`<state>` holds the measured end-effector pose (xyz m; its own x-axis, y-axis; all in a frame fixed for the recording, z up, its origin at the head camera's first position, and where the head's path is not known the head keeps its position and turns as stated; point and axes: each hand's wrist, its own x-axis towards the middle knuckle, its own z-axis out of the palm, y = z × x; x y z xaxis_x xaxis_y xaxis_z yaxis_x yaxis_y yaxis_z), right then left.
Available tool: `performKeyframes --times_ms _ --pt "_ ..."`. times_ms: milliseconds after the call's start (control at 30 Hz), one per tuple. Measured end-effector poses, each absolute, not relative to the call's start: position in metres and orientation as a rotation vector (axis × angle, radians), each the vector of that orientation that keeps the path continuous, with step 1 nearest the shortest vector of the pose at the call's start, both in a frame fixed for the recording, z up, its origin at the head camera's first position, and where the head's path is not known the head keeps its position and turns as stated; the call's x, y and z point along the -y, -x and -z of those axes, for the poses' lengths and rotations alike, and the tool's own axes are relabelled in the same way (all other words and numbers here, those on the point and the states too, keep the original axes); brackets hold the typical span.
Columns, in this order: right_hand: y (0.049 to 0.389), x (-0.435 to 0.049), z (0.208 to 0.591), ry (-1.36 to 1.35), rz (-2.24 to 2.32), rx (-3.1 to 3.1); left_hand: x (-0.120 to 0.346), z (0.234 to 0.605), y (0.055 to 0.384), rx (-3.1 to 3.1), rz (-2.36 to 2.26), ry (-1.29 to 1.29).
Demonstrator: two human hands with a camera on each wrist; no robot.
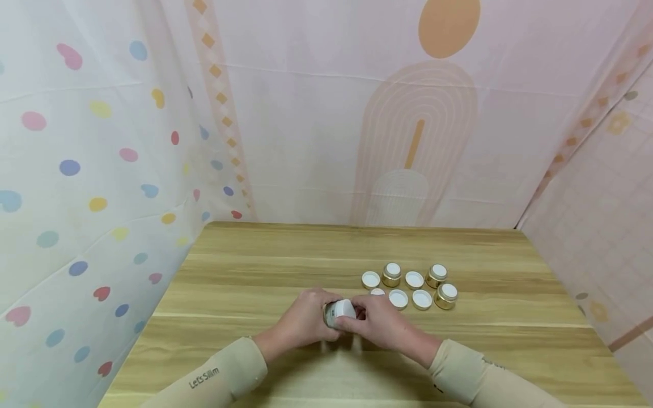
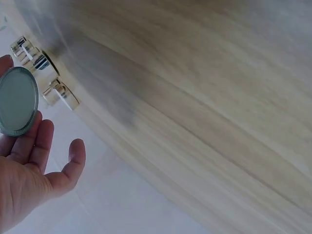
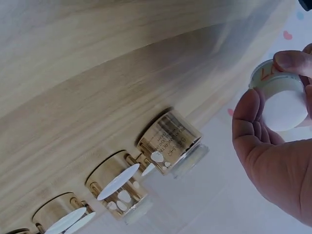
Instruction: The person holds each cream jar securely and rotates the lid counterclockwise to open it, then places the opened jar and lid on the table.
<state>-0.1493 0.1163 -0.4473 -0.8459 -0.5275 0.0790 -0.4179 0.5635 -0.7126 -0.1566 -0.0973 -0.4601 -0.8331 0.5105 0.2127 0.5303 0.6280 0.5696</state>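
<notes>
Near the front of the table, both hands hold one small jar tilted, its white top disc turned toward the right. The left hand grips the jar's body; in the left wrist view its round greenish base faces that camera. The right hand grips around the white-topped end, thumb at the front and fingers behind. Orange marks show on the jar's side in the right wrist view, where curled fingers lie against the edge of the disc.
Right of the hands stand three gold jars with white tops. Among them lie several round lids, white insides up, one partly hidden by the right hand. The wooden table meets patterned cloth at the back and sides.
</notes>
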Motion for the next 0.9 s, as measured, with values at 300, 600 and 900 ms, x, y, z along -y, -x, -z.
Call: performKeyframes --times_ms 300,600,900 --pt "0.1484 -0.1139 0.4454 0.772 1.063 -2.708 0.1013 0.4645 0.1538 2.806 0.892 0.867" --pt "0.1534 -0.1144 0.4475 0.693 1.075 -2.698 0.0953 0.4617 0.1479 2.827 0.693 0.767" --pt "0.1517 -0.1163 0.4452 0.854 0.956 -2.727 0.0955 0.4629 0.1473 2.887 0.665 0.737"
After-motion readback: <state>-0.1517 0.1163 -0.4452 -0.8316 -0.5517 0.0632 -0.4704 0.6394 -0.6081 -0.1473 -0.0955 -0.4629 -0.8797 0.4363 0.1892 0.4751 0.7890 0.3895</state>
